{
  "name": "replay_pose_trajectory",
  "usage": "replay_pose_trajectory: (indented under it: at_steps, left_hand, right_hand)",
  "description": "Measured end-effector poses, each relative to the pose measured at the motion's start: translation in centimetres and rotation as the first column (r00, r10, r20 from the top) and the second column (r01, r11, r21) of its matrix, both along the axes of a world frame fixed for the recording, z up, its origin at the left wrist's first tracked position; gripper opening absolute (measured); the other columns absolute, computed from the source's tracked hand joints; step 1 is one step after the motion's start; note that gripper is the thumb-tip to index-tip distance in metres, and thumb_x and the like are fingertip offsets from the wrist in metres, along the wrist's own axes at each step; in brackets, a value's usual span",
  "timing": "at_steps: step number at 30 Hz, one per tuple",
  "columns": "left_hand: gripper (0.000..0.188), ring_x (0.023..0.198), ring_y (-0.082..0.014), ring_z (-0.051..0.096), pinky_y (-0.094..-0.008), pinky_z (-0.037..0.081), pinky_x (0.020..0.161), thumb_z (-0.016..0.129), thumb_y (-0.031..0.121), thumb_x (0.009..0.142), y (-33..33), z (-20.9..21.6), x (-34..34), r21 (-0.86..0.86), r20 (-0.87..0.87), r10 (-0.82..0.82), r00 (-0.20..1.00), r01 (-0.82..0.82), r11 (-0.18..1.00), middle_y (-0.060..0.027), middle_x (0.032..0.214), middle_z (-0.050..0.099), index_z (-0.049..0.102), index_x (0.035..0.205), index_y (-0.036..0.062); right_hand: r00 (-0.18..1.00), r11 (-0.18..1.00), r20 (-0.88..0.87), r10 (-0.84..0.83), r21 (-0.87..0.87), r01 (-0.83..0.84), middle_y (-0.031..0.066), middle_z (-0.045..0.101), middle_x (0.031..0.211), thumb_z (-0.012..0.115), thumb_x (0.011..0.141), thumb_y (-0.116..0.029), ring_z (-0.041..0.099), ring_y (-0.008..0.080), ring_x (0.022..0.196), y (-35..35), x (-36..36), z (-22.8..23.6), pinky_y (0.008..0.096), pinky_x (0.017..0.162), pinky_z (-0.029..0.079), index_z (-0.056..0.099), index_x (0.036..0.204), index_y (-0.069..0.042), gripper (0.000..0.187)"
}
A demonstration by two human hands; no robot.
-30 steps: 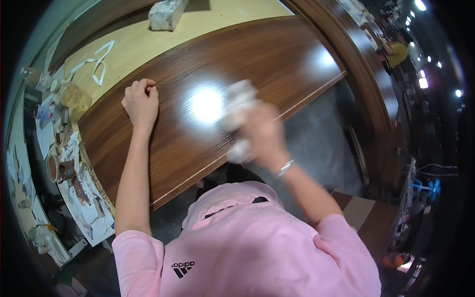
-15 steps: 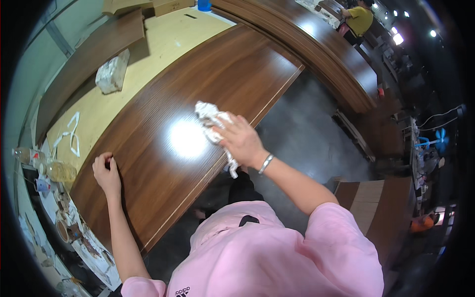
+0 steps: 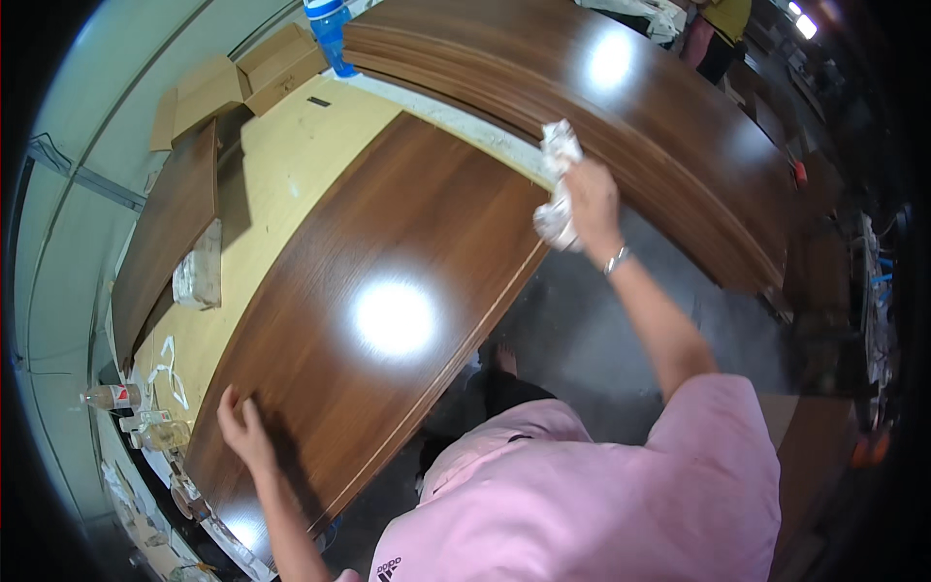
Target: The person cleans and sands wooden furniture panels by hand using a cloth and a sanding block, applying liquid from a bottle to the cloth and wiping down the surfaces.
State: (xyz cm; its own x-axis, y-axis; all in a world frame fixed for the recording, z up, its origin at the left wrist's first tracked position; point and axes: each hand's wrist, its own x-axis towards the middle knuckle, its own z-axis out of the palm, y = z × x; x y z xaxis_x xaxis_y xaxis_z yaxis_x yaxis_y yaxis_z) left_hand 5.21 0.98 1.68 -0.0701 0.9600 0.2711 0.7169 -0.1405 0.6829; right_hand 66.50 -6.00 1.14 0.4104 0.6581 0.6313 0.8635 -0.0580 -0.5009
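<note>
A long brown wood-grain panel (image 3: 369, 242) lies on a pale yellow board (image 3: 281, 160), a bright lamp reflection on its glossy face. My right hand (image 3: 593, 202), arm stretched out, grips a crumpled white rag (image 3: 559, 155) at the panel's far right corner. Parts of the rag stick out above and below the fingers. Near the panel's left end is my left hand (image 3: 248, 435), thumb and forefinger apart, holding nothing. Whether its fingertips touch the surface I cannot tell.
Beyond the panel stands a stack of brown panels (image 3: 465, 63) with a blue bottle (image 3: 332, 39) at its end. On the left are a leaning brown board (image 3: 179, 233), a wrapped white block (image 3: 200, 267), a white strip (image 3: 175, 373) and plastic bottles (image 3: 160, 435). A person (image 3: 722, 24) stands far right.
My right hand has carried the rag from the panel's near edge out to its far right corner. The view has shifted, and my left hand's fingers are more spread.
</note>
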Motion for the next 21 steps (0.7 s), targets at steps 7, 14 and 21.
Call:
replay_pose_trajectory:
  at_steps: [7, 14, 21]
  left_hand:
    - [0.086, 0.144, -0.0372, 0.031, -0.0535, 0.026, 0.116, 0.078, 0.030, 0.077, -1.1, 3.3, 33.8, -0.191, -0.209, -0.790, 0.577, 0.768, 0.612, -0.0206, 0.154, 0.035, 0.038, 0.148, 0.0031]
    - [0.066, 0.143, -0.0363, 0.034, -0.0544, 0.028, 0.115, 0.068, 0.027, 0.087, 5.8, 0.3, 43.9, -0.169, -0.457, -0.875, 0.161, 0.950, 0.263, -0.0163, 0.153, 0.040, 0.046, 0.145, 0.0071]
    - [0.059, 0.142, -0.0404, 0.035, -0.0499, 0.026, 0.117, 0.049, 0.035, 0.099, 25.3, -2.1, 43.6, -0.187, -0.588, -0.511, 0.628, 0.508, 0.840, -0.0192, 0.155, 0.037, 0.039, 0.148, 0.0040]
  right_hand:
    - [0.819, 0.935, -0.453, 0.351, 0.129, -0.329, 0.0193, 0.061, 0.132, 0.067, 0.088, -0.017, 0.052, 0.0347, 0.129, 3.3, -7.3, 3.0, 0.0416, 0.109, 0.039, 0.066, 0.122, -0.002, 0.038]
    - [0.879, 0.862, -0.443, -0.177, -0.500, -0.078, 0.0270, 0.067, 0.092, 0.050, 0.100, -0.031, 0.064, 0.0467, 0.089, 0.4, 0.9, -2.2, 0.0528, 0.080, 0.050, 0.068, 0.098, 0.001, 0.037]
    - [0.892, 0.870, -0.441, -0.097, -0.472, -0.139, 0.0246, 0.067, 0.082, 0.046, 0.102, -0.034, 0.064, 0.0466, 0.080, 1.6, -0.9, -2.0, 0.0541, 0.072, 0.050, 0.068, 0.087, 0.000, 0.043]
